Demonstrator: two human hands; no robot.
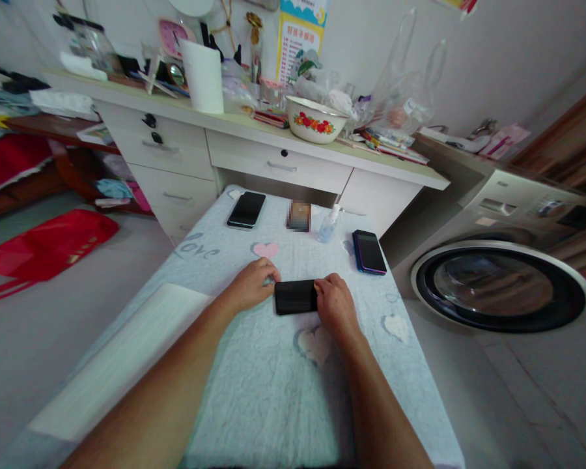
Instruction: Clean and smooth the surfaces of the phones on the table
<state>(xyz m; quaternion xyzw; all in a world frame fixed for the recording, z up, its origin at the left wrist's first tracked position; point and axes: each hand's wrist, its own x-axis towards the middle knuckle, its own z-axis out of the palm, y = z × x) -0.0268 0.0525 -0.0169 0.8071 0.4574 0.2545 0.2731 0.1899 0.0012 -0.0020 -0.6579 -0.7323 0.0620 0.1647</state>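
A black smartphone lies sideways on the cloth-covered table, its dark screen facing up. My right hand is closed on its right end, thumb and fingers over the edge. At the upper left corner, the curled fingertips of my left hand pinch against the phone's edge; whether they also hold something thin is too small to tell. Farther back lie another dark phone on the left and a phone with a blue-purple edge on the right. Between them stand a clear spray bottle and a blurred-out brownish item.
A long whitish strip lies along the table's left side, beside my left forearm. Behind the table is a white drawer desk with a flowered bowl and a paper roll. A washing machine stands right; a red bag lies left.
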